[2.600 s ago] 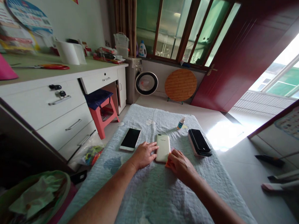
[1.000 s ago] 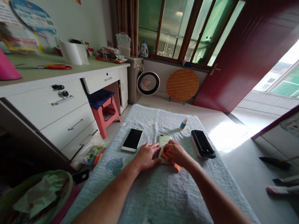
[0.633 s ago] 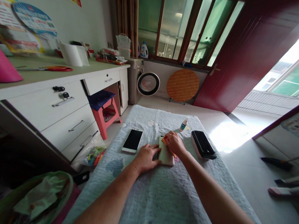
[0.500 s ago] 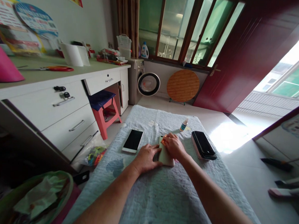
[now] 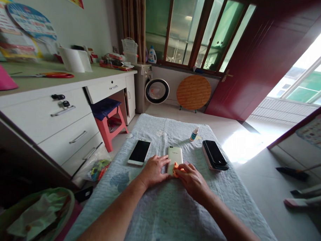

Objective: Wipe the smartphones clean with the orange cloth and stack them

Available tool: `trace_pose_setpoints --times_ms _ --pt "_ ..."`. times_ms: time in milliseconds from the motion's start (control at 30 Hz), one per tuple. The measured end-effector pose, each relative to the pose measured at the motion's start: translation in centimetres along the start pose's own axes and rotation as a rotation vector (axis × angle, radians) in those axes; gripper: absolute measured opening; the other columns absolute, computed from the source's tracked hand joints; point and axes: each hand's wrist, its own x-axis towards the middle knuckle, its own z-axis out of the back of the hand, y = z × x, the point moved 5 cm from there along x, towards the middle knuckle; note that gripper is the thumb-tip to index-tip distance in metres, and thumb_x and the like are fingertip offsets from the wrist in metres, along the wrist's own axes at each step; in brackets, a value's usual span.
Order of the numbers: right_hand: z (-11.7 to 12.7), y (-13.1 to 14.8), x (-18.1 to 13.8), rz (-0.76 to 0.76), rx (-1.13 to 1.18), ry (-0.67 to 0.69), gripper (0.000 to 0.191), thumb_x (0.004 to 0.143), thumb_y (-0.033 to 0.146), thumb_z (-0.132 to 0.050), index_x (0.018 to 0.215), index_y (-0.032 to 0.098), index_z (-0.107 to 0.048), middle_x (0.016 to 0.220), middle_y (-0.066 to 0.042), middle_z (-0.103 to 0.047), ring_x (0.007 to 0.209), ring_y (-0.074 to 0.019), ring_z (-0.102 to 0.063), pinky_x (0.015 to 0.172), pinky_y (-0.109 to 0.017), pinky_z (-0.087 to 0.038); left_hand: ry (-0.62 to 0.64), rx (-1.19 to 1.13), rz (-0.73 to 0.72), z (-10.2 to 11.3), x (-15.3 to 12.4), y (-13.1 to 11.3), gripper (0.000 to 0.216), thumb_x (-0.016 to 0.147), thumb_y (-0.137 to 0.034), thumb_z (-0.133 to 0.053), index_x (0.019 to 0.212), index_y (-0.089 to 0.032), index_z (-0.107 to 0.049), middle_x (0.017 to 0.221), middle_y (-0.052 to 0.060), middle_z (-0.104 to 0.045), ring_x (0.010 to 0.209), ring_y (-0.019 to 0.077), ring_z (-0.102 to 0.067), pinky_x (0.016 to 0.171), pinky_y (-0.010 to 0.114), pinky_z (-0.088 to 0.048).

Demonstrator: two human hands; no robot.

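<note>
A pale gold phone (image 5: 174, 153) lies face down in the middle of the cloth-covered table, its camera end pointing away from me. Along its left edge my left hand (image 5: 154, 170) holds it, fingers at the side and thumb near the lower end. Pinched in my right hand (image 5: 192, 179) is a small orange cloth (image 5: 175, 169), pressed on the lower part of the phone's back. To the left lies a white phone (image 5: 140, 151) with its dark screen up. A small spray bottle (image 5: 194, 134) stands beyond my right hand, and stacked black phones (image 5: 215, 153) rest at the right.
A light blue quilted cloth (image 5: 158, 212) covers the table. Left of it are a pink stool (image 5: 110, 125), a waste bin (image 5: 71, 208) and a white desk (image 5: 63, 127). Behind stand a washing machine (image 5: 143, 89) with its door ajar and a round wooden tabletop (image 5: 193, 93).
My right hand has slid the orange cloth from the upper end of the phone's back down towards me. My left hand stays at the phone's left edge. The view has shifted slightly.
</note>
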Motion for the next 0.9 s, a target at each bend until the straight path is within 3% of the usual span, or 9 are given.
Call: trace_pose_setpoints --times_ms 133,333,467,600,700,900 --pt "0.0 -1.6 1.6 -0.028 -0.013 -0.011 0.027 0.098 0.025 -0.042 0.108 0.027 -0.066 0.110 -0.004 -0.062 0.089 -0.0178 -0.050 0.081 -0.028 -0.042 0.012 0.004 -0.006 0.1 0.0 -0.1 0.063 0.071 -0.043 -0.073 0.129 -0.024 -0.058 0.142 0.005 -0.050 0.116 0.0284 -0.052 0.102 0.039 -0.039" --pt "-0.1 -5.3 6.1 -0.132 -0.120 -0.074 0.029 0.098 0.027 -0.040 0.104 0.023 -0.068 0.107 -0.006 -0.061 0.091 -0.0179 -0.051 0.089 -0.031 -0.038 0.023 0.000 -0.015 0.1 0.1 0.0 0.063 0.071 -0.048 -0.072 0.129 -0.026 -0.057 0.143 0.004 -0.049 0.114 0.0292 -0.053 0.100 0.041 -0.039" --pt "-0.4 -6.5 7.4 -0.152 -0.075 -0.085 0.029 0.098 0.025 -0.041 0.102 0.021 -0.069 0.104 -0.007 -0.061 0.095 -0.0172 -0.051 0.092 -0.031 -0.036 0.013 -0.003 -0.023 0.1 0.0 0.0 0.063 0.071 -0.049 -0.072 0.127 -0.026 -0.059 0.141 0.004 -0.051 0.111 0.0290 -0.054 0.098 0.040 -0.041" --pt "-0.3 -6.2 5.9 -0.150 -0.023 -0.109 0.028 0.097 0.023 -0.043 0.097 0.023 -0.071 0.103 -0.005 -0.061 0.093 -0.0171 -0.051 0.087 -0.028 -0.038 0.021 0.007 -0.016 0.2 0.0 -0.1 0.064 0.071 -0.049 -0.072 0.128 -0.025 -0.058 0.142 0.004 -0.050 0.113 0.0295 -0.053 0.099 0.040 -0.040" --pt "0.0 -4.6 3.6 -0.106 -0.005 -0.086 0.027 0.096 0.023 -0.044 0.097 0.025 -0.071 0.101 -0.004 -0.061 0.087 -0.0164 -0.051 0.083 -0.027 -0.040 0.027 0.016 -0.007 0.2 0.0 -0.1 0.063 0.072 -0.048 -0.072 0.129 -0.026 -0.057 0.142 0.004 -0.050 0.114 0.0290 -0.053 0.100 0.040 -0.040" --pt "0.6 -0.9 -1.0 -0.072 0.141 -0.014 0.026 0.096 0.022 -0.043 0.099 0.026 -0.068 0.099 -0.004 -0.060 0.094 -0.0163 -0.054 0.083 -0.025 -0.043 0.009 0.017 0.007 0.3 -0.1 -0.2 0.062 0.071 -0.044 -0.073 0.128 -0.024 -0.058 0.141 0.004 -0.051 0.117 0.0276 -0.051 0.103 0.038 -0.039"
